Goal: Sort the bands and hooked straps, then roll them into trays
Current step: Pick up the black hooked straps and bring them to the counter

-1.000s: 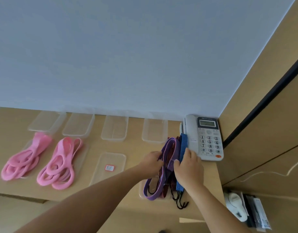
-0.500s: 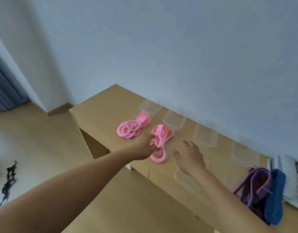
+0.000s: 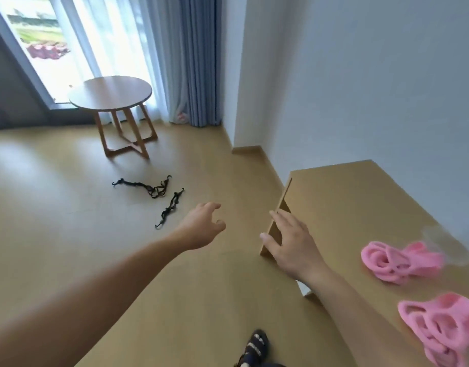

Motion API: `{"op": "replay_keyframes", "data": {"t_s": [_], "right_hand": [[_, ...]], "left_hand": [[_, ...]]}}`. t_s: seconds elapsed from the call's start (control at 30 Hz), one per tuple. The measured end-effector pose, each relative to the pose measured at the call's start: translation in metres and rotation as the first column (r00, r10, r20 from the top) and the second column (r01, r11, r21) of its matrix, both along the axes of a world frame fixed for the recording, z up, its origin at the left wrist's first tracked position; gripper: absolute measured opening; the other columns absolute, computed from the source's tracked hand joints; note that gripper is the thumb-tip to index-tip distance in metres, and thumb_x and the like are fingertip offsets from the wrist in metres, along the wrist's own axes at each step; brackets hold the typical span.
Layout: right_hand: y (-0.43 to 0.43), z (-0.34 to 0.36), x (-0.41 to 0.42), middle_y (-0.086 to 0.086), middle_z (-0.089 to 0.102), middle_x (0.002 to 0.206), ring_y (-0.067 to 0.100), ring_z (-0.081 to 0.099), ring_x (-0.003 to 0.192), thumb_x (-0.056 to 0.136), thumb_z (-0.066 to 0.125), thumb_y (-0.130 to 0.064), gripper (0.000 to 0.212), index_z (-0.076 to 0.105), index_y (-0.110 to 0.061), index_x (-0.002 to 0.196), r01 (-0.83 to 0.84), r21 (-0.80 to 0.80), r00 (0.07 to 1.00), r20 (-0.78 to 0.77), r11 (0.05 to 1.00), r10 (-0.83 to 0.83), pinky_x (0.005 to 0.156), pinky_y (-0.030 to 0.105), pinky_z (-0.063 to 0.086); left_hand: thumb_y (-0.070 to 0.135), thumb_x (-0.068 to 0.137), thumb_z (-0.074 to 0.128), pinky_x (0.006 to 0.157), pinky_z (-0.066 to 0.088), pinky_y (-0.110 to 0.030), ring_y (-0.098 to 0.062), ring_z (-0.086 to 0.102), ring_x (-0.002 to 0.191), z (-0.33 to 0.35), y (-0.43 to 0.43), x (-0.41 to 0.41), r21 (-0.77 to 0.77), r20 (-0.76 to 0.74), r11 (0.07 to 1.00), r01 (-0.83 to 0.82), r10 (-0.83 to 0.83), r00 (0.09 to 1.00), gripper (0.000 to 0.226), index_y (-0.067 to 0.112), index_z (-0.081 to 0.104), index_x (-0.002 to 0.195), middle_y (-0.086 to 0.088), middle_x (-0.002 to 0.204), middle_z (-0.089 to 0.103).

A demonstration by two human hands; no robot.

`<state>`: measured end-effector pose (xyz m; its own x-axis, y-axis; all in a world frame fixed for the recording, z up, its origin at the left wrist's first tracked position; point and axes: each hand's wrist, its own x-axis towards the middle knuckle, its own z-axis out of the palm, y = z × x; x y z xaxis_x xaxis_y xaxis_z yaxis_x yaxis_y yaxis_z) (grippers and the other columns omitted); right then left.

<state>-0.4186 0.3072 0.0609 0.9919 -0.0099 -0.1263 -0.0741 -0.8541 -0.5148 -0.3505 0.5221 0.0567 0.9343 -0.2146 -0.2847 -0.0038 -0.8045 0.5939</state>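
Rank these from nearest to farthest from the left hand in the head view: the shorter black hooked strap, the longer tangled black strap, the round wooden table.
From the left hand:
1. Shorter black hooked strap, on the floor just ahead-left.
2. Longer tangled black strap, on the floor farther back-left.
3. Round wooden table, by the window, farthest.

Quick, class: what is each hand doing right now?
Left hand: open, holding nothing, above the floor.
Right hand: open, holding nothing, by the desk corner.
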Motion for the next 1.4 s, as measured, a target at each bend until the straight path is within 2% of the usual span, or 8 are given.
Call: {"op": "replay_keyframes", "data": {"t_s": [0.2, 0.4, 0.7, 0.83, 0.93, 1.07, 1.2, 1.4], "right_hand": [[0.051, -0.013, 0.094, -0.004, 0.019, 0.162, 0.014, 0.010, 0.149, 0.098, 0.046, -0.049, 0.063, 0.026, -0.028, 0.154, -0.223, 0.048, 0.974, -0.016, 0.974, 0.224, 0.122, 0.037, 0.015], [0.069, -0.016, 0.195, -0.008, 0.018, 0.162, 0.010, 0.008, 0.149, 0.097, 0.047, -0.050, 0.062, 0.027, -0.030, 0.153, -0.362, 0.106, 0.930, -0.027, 0.926, 0.366, 0.122, 0.040, 0.015], [0.111, -0.006, 0.334, -0.012, 0.026, 0.158, 0.005, 0.014, 0.146, 0.095, 0.050, -0.049, 0.060, 0.035, -0.031, 0.150, -0.535, 0.095, 0.843, -0.006, 0.840, 0.538, 0.119, 0.027, 0.014], [0.155, -0.015, 0.397, -0.013, 0.027, 0.156, 0.004, 0.015, 0.145, 0.095, 0.052, -0.048, 0.059, 0.036, -0.031, 0.149, -0.582, 0.075, 0.811, -0.021, 0.809, 0.585, 0.117, 0.024, 0.014], [0.199, -0.029, 0.447, -0.017, 0.028, 0.155, 0.000, 0.014, 0.144, 0.094, 0.053, -0.049, 0.059, 0.037, -0.033, 0.148, -0.598, 0.077, 0.798, -0.037, 0.798, 0.601, 0.115, 0.020, 0.013], [0.274, -0.060, 0.523, -0.020, 0.026, 0.154, -0.001, 0.012, 0.145, 0.094, 0.052, -0.049, 0.057, 0.037, -0.035, 0.147, -0.595, 0.068, 0.796, -0.086, 0.801, 0.599, 0.118, 0.025, 0.016], [0.356, -0.103, 0.604, -0.021, 0.029, 0.151, -0.008, 0.015, 0.137, 0.094, 0.050, -0.050, 0.056, 0.038, -0.034, 0.147, -0.599, 0.085, 0.777, -0.179, 0.796, 0.604, 0.111, 0.017, 0.015], [0.470, -0.253, 0.711, -0.012, 0.033, 0.153, 0.006, 0.021, 0.143, 0.097, 0.051, -0.045, 0.052, 0.041, -0.029, 0.146, -0.572, 0.093, 0.753, -0.332, 0.815, 0.568, 0.113, 0.026, 0.022]], "left_hand": [[0.026, 0.098, 0.052, 0.109, 0.029, -0.026, -0.018, 0.038, 0.137, -0.007, 0.054, 0.042, -0.051, -0.010, 0.979, -0.196, 0.196, 0.981, 0.052, 0.018, 0.039, 0.148, -0.001, 0.152, 0.039], [0.030, 0.099, 0.054, 0.086, 0.030, -0.018, -0.011, 0.047, 0.104, -0.005, 0.077, 0.106, -0.087, 0.003, 0.923, -0.375, 0.377, 0.926, 0.049, 0.023, 0.042, 0.146, 0.007, 0.145, 0.045], [0.029, 0.099, 0.055, 0.091, 0.034, -0.018, -0.005, 0.044, 0.114, -0.010, 0.132, 0.186, -0.179, 0.015, 0.805, -0.566, 0.577, 0.817, 0.051, 0.024, 0.041, 0.147, 0.007, 0.149, 0.043], [0.025, 0.099, 0.056, 0.107, 0.036, -0.028, -0.014, 0.044, 0.133, -0.024, 0.175, 0.235, -0.187, 0.015, 0.760, -0.622, 0.635, 0.772, 0.050, 0.021, 0.042, 0.146, 0.003, 0.150, 0.044], [0.025, 0.098, 0.056, 0.101, 0.034, -0.022, -0.016, 0.046, 0.131, -0.044, 0.220, 0.277, -0.202, -0.001, 0.732, -0.650, 0.664, 0.748, 0.048, 0.023, 0.043, 0.145, 0.005, 0.148, 0.045], [0.024, 0.098, 0.056, 0.104, 0.036, -0.024, -0.010, 0.044, 0.131, -0.085, 0.300, 0.348, -0.203, -0.031, 0.718, -0.666, 0.675, 0.737, 0.047, 0.022, 0.045, 0.144, 0.007, 0.147, 0.046], [0.023, 0.098, 0.056, 0.109, 0.037, -0.030, -0.010, 0.041, 0.134, -0.127, 0.372, 0.429, -0.178, -0.119, 0.706, -0.686, 0.676, 0.727, 0.047, 0.019, 0.046, 0.143, 0.004, 0.147, 0.046], [0.023, 0.098, 0.053, 0.110, 0.034, -0.029, -0.015, 0.041, 0.136, -0.254, 0.450, 0.538, -0.063, -0.287, 0.690, -0.721, 0.680, 0.675, 0.047, 0.015, 0.045, 0.144, -0.002, 0.148, 0.046]]}}
